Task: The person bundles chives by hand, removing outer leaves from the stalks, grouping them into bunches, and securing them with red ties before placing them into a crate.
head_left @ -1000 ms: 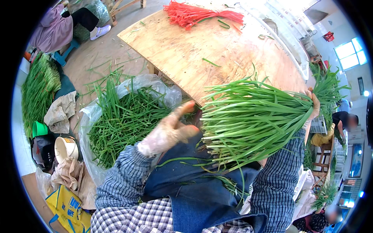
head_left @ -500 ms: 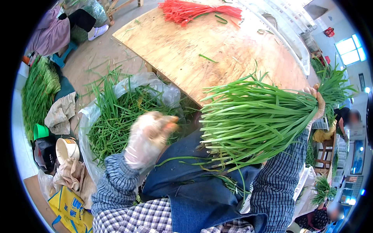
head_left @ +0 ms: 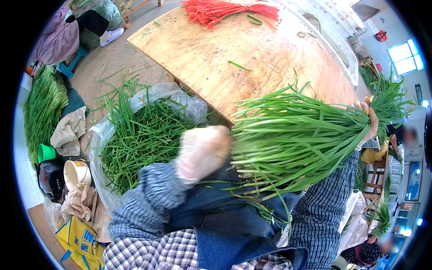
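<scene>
A thick bunch of garlic chives (head_left: 288, 139) lies sideways over my lap, its pale stem ends to the left and its leafy tips to the right. My right hand (head_left: 370, 118) wraps round it near the tips. Close beside the stem ends is my left hand (head_left: 204, 153), in a pale glove; motion smears its fingers, so I cannot make out whether it grips anything. Loose strands (head_left: 265, 210) trail over my blue denim apron (head_left: 229, 220).
A clear plastic bag (head_left: 100, 150) of loose green leaves stands at left. The wooden table (head_left: 202, 54) ahead bears red ties (head_left: 225, 13). Further left are piled chives (head_left: 42, 108), a white bucket (head_left: 76, 174) and a yellow bag (head_left: 81, 243). Other people sit at far left and right.
My left hand has moved right, from above the bag of leaves to the stem ends of the bunch. My right hand keeps its hold in nearly the same place.
</scene>
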### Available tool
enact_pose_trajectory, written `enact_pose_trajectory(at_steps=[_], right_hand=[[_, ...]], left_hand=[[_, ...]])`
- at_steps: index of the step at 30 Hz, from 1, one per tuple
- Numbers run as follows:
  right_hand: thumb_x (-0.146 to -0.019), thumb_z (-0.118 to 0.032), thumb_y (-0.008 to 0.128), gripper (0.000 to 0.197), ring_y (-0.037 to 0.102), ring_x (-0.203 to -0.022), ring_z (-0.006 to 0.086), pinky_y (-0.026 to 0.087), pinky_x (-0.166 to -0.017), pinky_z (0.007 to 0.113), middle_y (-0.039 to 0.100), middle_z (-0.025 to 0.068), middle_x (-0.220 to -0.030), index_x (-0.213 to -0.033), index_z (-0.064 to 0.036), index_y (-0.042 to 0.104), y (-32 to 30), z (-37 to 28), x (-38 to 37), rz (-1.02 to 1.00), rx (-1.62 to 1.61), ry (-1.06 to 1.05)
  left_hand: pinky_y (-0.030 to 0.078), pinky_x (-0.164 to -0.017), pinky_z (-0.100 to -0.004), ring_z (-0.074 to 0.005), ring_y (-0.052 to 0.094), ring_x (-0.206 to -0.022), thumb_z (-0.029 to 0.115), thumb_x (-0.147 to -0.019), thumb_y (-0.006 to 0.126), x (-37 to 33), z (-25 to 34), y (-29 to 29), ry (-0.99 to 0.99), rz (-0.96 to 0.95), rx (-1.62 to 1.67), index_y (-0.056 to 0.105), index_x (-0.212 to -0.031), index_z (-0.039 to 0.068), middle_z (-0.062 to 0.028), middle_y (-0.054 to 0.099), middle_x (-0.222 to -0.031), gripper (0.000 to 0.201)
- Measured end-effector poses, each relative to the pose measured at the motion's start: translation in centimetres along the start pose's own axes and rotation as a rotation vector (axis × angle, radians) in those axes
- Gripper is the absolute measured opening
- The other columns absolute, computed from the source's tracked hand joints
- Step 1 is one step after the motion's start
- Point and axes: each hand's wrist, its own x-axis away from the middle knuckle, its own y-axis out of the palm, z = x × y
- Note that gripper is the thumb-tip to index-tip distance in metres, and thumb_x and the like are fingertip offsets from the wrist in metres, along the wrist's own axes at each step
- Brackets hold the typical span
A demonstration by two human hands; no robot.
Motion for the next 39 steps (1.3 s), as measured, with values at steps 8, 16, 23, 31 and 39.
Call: enact_pose_trajectory(at_steps=[8,16,23,31,39], right_hand=[[-0.083,-0.011,0.049,0.028,0.039,-0.065,0.0146,0.034,-0.056,0.028,0.049,0.0036,-0.072,-0.103,0.0067,0.054,-0.4,-0.4,-0.1,-0.060,-0.029,-0.004],[-0.083,-0.010,0.048,0.026,0.041,-0.066,0.0161,0.037,-0.056,0.028,0.051,0.0060,-0.073,-0.103,0.0069,0.055,1.5,-0.1,0.0,-0.072,-0.034,-0.011],[-0.083,-0.010,0.049,0.027,0.042,-0.067,0.0164,0.037,-0.057,0.028,0.052,0.0060,-0.075,-0.103,0.0062,0.055,0.7,-0.2,0.2,-0.056,-0.028,0.003],[-0.084,-0.012,0.048,0.028,0.039,-0.066,0.0150,0.035,-0.060,0.029,0.051,0.0049,-0.075,-0.106,0.0056,0.054,1.2,-0.8,0.4,-0.103,-0.034,-0.012],[-0.084,-0.017,0.050,0.025,0.039,-0.059,0.0132,0.033,-0.057,0.028,0.051,0.0020,-0.072,-0.099,0.0021,0.056,0.1,-0.9,0.5,-0.092,0.008,0.042]], left_hand=[[0.048,-0.060,-0.0342,-0.0250,0.060,-0.070,0.010,-0.075,0.065,2.5,-1.6,-5.0,-0.037,-0.031,-0.119,0.065,-0.092,0.004,-0.0127,0.061,-0.079,0.018],[0.048,-0.058,-0.0334,-0.0265,0.060,-0.065,0.022,-0.075,0.065,-1.4,3.6,-0.9,-0.024,-0.143,0.166,0.067,-0.083,0.007,-0.0106,0.060,-0.072,0.017],[0.044,-0.051,-0.0355,-0.0266,0.057,-0.057,0.012,-0.069,0.066,-1.4,3.5,0.0,0.141,0.058,0.063,0.063,-0.078,0.006,-0.0092,0.057,-0.065,0.011],[0.042,-0.049,-0.0344,-0.0240,0.054,-0.053,0.006,-0.063,0.063,0.9,0.5,-4.7,0.182,-0.043,-0.081,0.059,-0.069,0.007,-0.0066,0.053,-0.060,0.007],[0.043,-0.047,-0.0336,-0.0254,0.055,-0.053,0.005,-0.070,0.062,2.0,-0.8,-5.1,0.152,-0.086,0.046,0.065,-0.095,0.008,-0.0083,0.055,-0.064,0.025]])
